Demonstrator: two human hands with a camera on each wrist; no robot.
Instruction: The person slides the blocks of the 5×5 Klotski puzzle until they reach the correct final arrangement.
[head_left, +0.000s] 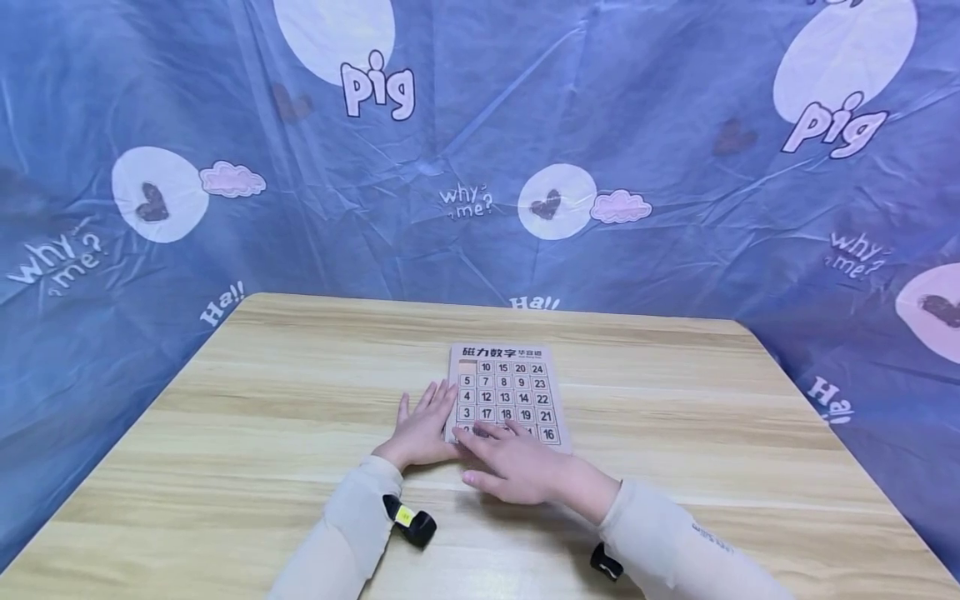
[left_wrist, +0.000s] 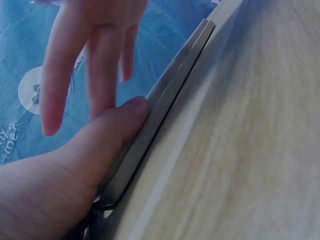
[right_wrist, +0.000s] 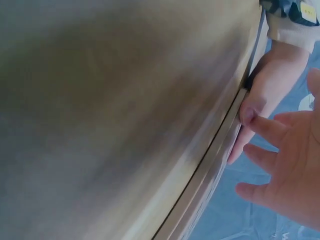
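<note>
A flat number sliding puzzle (head_left: 498,351) lies on the table, its numbered tiles (head_left: 505,397) in rows, with a vacant slot at the top left. My left hand (head_left: 417,433) rests at its left side, fingers straight along the edge. In the left wrist view, the thumb (left_wrist: 131,114) presses the near edge of the frame. Over the bottom row is my right hand (head_left: 525,467), fingers extended and hiding several tiles there; the 16 stays visible. The right wrist view has the right palm (right_wrist: 300,165) with spread fingers; whether the fingertips touch the tiles I cannot tell.
The wooden table (head_left: 300,400) carries the puzzle near its middle. A blue printed cloth (head_left: 450,133) hangs behind the table and along both sides. Black wrist straps (head_left: 420,528) sit on both sleeves.
</note>
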